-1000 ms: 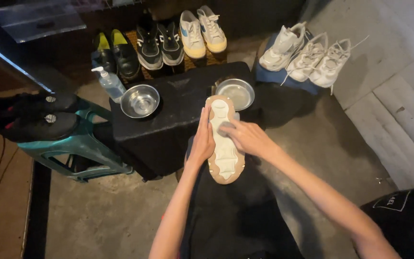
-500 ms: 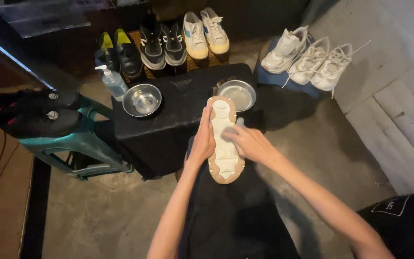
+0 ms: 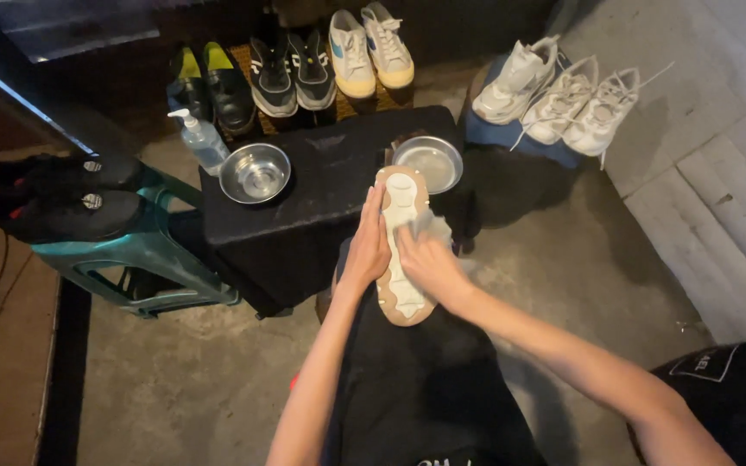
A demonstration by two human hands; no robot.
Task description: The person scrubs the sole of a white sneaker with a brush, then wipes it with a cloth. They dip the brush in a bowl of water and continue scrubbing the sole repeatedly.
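Head view | left hand (image 3: 366,250) grips upturned shoe (image 3: 401,250) | right hand (image 3: 425,259) presses cloth (image 3: 429,226)

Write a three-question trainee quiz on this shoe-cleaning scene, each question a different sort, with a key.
1. True or false: the shoe is held sole up between the left hand and the right hand.
2. How many metal bowls stand on the black table?
3. What stands just left of the black table? A) a pump bottle B) a bucket C) a folded towel

Key
1. True; the pale sole faces the camera, and the right hand presses a cloth on it.
2. Two, the second near the shoe's toe.
3. A, the clear pump bottle.
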